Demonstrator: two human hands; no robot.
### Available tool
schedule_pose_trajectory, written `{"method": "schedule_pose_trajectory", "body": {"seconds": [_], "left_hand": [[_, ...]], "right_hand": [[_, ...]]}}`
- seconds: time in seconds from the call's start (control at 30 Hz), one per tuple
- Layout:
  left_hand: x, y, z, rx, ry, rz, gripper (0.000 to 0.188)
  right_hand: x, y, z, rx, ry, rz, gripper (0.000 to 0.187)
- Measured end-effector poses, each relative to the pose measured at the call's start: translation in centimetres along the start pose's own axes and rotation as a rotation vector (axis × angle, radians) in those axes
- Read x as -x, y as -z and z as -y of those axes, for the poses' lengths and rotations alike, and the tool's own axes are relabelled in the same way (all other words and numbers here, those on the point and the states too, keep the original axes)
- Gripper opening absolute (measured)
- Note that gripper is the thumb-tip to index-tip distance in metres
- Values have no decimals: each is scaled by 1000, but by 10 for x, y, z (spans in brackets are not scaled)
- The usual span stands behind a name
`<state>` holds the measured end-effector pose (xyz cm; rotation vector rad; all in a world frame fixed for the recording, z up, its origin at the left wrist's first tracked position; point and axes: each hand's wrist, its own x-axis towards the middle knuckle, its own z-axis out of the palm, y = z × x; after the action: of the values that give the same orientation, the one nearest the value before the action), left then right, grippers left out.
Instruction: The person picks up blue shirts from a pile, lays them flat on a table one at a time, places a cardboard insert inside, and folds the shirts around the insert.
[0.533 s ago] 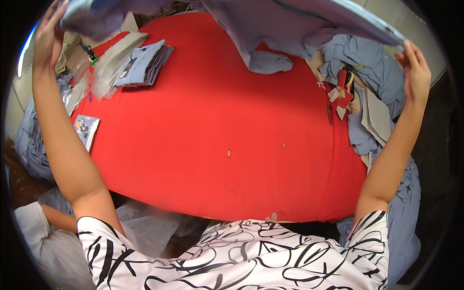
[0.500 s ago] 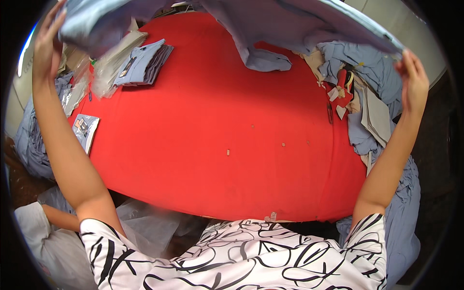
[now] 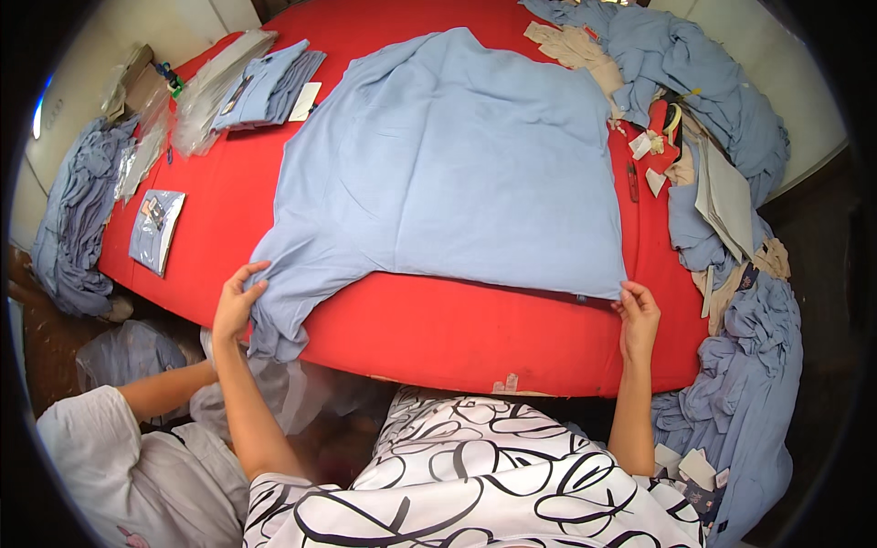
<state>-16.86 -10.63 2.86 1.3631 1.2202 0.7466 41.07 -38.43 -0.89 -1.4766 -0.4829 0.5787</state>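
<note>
A light blue shirt (image 3: pixel 475 164) lies spread out, its body flat and its sleeve hanging slightly over the near left edge of the red-covered table (image 3: pixel 457 333). My left hand (image 3: pixel 239 301) is closed on the fabric beside this sleeve. Between thumb and fingers, my right hand (image 3: pixel 638 320) pinches the near right corner of the shirt. Underneath the body, what lies on the table is hidden.
Folded blue shirts (image 3: pixel 265 87) and clear plastic bags (image 3: pixel 206 91) sit at the far left, near a bagged folded shirt (image 3: pixel 157 228). Blue garments (image 3: pixel 694 64) heap along the right, beside a red cutter (image 3: pixel 632 183). At lower left is a person in white (image 3: pixel 137 466).
The shirt, held up high and wide before, has come down onto the table. Both my hands have moved down and closer together, toward the near edge.
</note>
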Motion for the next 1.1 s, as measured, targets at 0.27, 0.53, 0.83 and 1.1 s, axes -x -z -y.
{"method": "schedule_pose_trajectory", "body": {"seconds": [0.27,0.53,0.83,1.1], "left_hand": [[61,7,17,-444,270,173,20],[-20,-51,-17,-875,-174,-291,29],[-149,-80,31,-1172,-317,-513,44],[-317,-103,-52,-864,-643,-391,31]], "right_hand": [[47,44,2,393,-277,93,14],[4,-24,5,1102,374,-98,30],[1,-68,-46,1391,344,-161,49],[-177,-147,-2,1151,690,-53,38]]}}
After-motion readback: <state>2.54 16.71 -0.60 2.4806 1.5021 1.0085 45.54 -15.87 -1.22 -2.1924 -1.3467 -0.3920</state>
